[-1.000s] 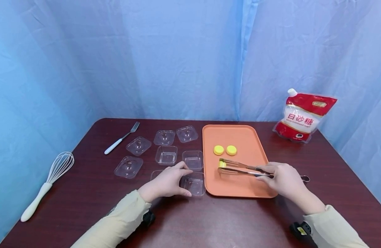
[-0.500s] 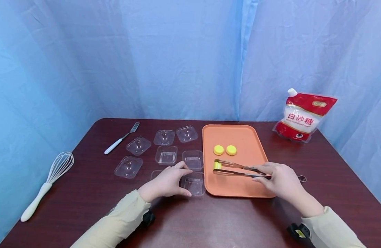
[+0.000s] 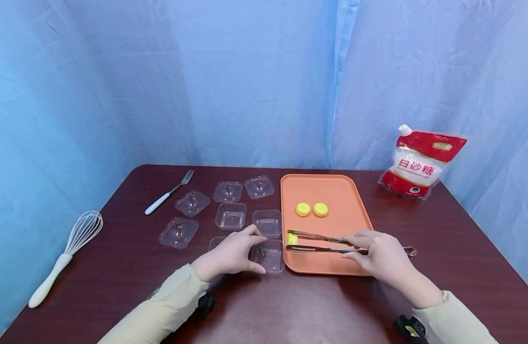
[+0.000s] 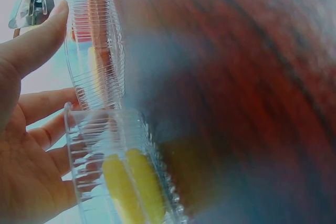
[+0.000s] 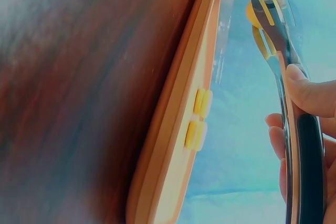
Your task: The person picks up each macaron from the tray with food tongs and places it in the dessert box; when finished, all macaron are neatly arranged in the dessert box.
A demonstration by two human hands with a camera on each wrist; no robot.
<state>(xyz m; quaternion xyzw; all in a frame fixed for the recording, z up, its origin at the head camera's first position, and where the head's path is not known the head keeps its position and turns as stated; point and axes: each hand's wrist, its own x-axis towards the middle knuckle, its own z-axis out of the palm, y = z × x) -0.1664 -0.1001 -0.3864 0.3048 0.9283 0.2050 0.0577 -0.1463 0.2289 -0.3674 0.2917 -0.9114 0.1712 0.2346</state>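
My right hand [image 3: 382, 253] grips metal food tongs [image 5: 296, 103] with dark handles. Their tips pinch a yellow macaron [image 3: 292, 239], held on edge over the left rim of the orange tray [image 3: 345, 191]. Two more yellow macarons [image 3: 303, 209] lie side by side on that tray. My left hand [image 3: 233, 251] holds a clear plastic box [image 3: 270, 257] beside the tray, thumb at its near edge and index finger at its far edge. In the left wrist view, another clear box [image 4: 84, 171] close to the palm contains a yellow macaron [image 4: 134, 187]; in the head view my hand mostly hides this box.
Two clear boxes [image 3: 231, 216] stand behind my left hand. Several clear domed lids [image 3: 178, 232] lie left and behind them. A fork [image 3: 169, 192] and a whisk [image 3: 68, 253] are at the left. A red and white sugar bag [image 3: 420, 165] stands back right.
The tongs with the macaron have moved left across the tray, from its middle to its left rim, and slightly toward me. My left hand stays in place on the box.
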